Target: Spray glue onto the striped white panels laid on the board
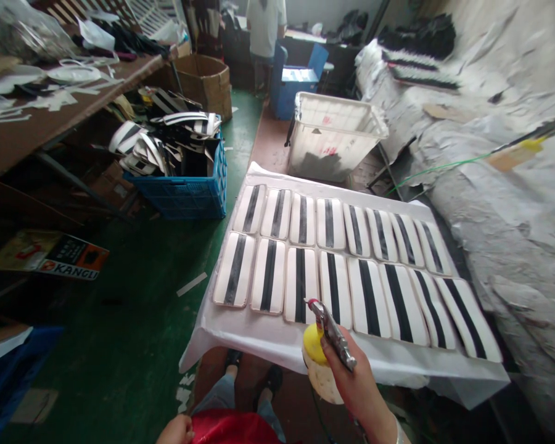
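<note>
The worktop [259, 330], draped with a white sheet [201, 345], carries white panels [258, 277] in two rows of eight, one towards its far edge, the other towards its near edge. Each has a dark stripe [369, 296] down its length. The far row's stripes and that of the near-left corner panel look greyer than the rest; whether that is coating or light, I cannot tell. Neighbouring panels sit very close, so a tidy pass would probably need to follow each stripe from end to end and spare the white margins.

Over the near edge, a little left of its middle, is the spray gun [335, 341], its yellow pot [312, 344] hanging beneath. It would be best kept upright and steady, with the pot clear of the panels and sheet. The right hand [358, 373] is wrapped around the gun's grip; a firm wrist and an even speed should help lay an even coat. The left hand [178, 428], out past the near-left corner, rests beside a red garment [240, 428]; its fingers look curled, but I cannot tell whether they pinch anything. The red nozzle tip [311, 303] appears over the third near-row panel from the left; its height above is unclear.
</note>
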### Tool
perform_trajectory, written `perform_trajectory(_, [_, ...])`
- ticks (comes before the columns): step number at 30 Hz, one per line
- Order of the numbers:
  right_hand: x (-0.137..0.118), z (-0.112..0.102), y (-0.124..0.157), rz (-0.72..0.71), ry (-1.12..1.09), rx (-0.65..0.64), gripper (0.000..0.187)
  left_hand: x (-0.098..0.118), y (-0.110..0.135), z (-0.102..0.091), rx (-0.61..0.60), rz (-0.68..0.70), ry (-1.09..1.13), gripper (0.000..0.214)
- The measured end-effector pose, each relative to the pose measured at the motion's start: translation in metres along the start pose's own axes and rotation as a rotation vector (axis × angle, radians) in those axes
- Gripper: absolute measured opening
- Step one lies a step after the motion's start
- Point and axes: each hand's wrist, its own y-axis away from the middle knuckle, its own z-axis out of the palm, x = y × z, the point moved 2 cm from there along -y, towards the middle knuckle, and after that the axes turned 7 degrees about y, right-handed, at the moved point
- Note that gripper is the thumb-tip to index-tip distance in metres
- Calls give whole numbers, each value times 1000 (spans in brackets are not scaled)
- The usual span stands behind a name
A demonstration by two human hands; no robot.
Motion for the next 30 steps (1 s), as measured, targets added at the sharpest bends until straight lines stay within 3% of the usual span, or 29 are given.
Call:
perform_trajectory(3, [-3, -1, -10, -12, 20, 24, 37, -5, -8, 5, 101, 21, -1, 17])
perform_trajectory(8, [-6, 2, -20, -31, 20, 35, 37, -5, -3, 6, 62, 3, -67, 15])
perform_trajectory(18, [-24, 22, -11, -57, -86, -133, 31, -8, -8, 10, 90, 26, 2, 14])
perform_trajectory(30, [5, 5, 6, -42, -101, -59, 32, 13, 13, 6, 86, 31, 44, 18])
